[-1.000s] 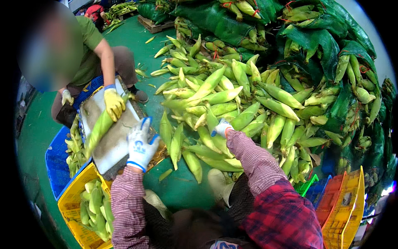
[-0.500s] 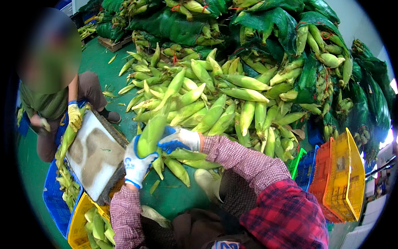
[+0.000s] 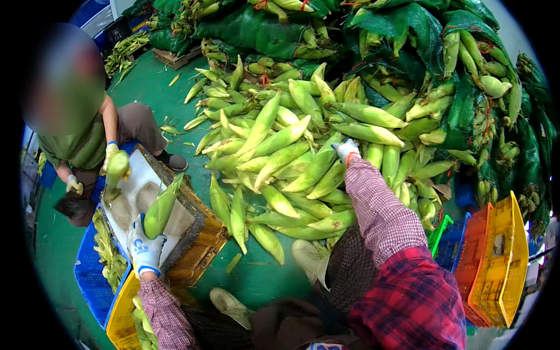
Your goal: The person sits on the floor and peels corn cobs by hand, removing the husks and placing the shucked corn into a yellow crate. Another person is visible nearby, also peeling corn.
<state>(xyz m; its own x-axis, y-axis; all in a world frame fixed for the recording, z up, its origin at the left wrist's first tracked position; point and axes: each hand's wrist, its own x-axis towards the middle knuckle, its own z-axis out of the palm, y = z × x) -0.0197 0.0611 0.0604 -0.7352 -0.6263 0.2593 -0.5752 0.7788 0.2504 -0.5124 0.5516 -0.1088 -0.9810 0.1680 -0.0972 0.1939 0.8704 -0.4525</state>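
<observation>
An unshelled ear of corn in green husk stands tilted in my left hand, which is closed round its lower end. Both are over the near edge of a white board with brown patches. My right hand, in a white glove with blue fingers, reaches out to the heap of corn. It touches the husks near the middle of the heap. Its fingers are partly hidden, so their grip does not show. Across the board, a co-worker's yellow-gloved hand holds another ear of corn.
A yellow crate supports the board. Left of it stands a blue crate with husks, beside another yellow crate holding corn. Green net sacks of corn are stacked behind the heap. Orange and yellow crates stand at right.
My hands were together around an ear of corn and have parted. The left has moved left and down to the board with an ear; the right has reached forward to the heap.
</observation>
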